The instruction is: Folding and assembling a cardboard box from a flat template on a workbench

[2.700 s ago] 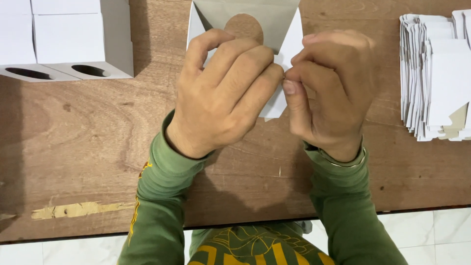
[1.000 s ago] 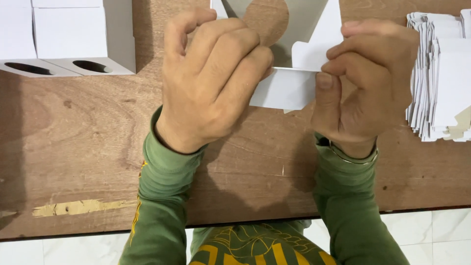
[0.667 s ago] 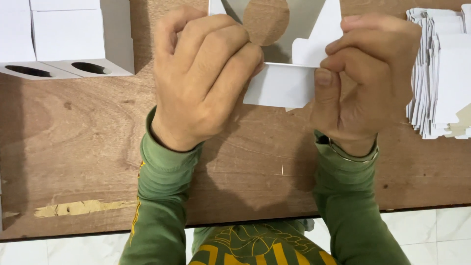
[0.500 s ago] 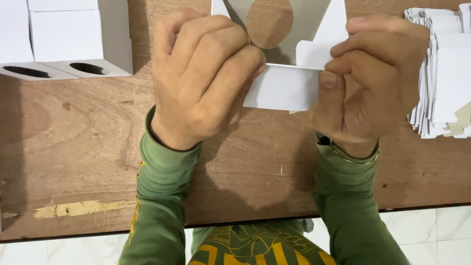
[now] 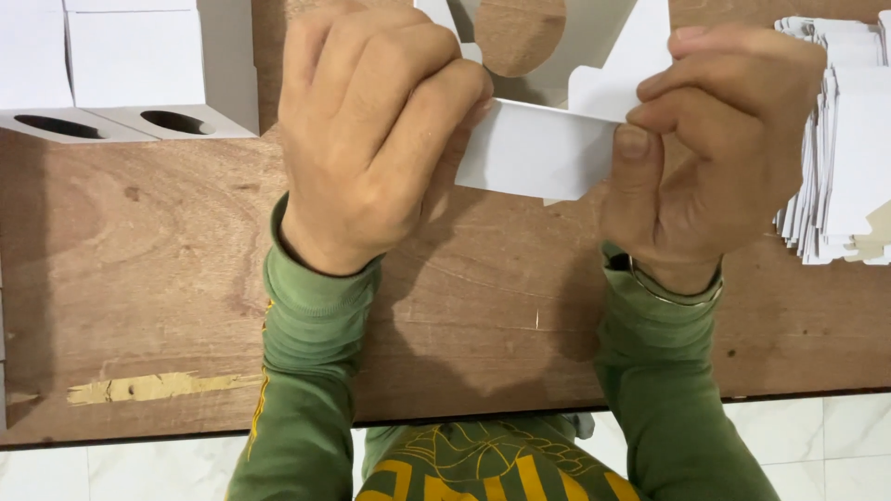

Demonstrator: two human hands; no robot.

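Here, from my remote seat, I see a white cardboard box blank [image 5: 534, 148] held above the wooden tabletop [image 5: 167, 278], between the two hands and near the far edge of the view. Its near panel faces me as a flat white rectangle, and behind it a panel with a round cut-out shows brown wood through the hole. The left hand [image 5: 376, 139] is curled over the blank's left end, fingers bent down and pressed against the card, so I cannot see the thumb. The right hand [image 5: 719, 148] pinches the right end, thumb on the near face, fingers folded over the top edge (a thin bangle sits at that wrist). Both forearms wear green sleeves [image 5: 306, 371].

Further out, on the left at the far side, stand folded white boxes [image 5: 135, 65] in a row, each with an oval opening in the face turned toward me. On the right edge lies a stack of flat white blanks [image 5: 845, 158], their edges fanned a little, close beside the right hand.

The tabletop is reddish-brown plywood with visible grain, a few dark specks, and a pale chipped patch [image 5: 158, 387] near the front left edge. Below the table edge I see pale floor tiles [image 5: 817, 445] with thin seams.
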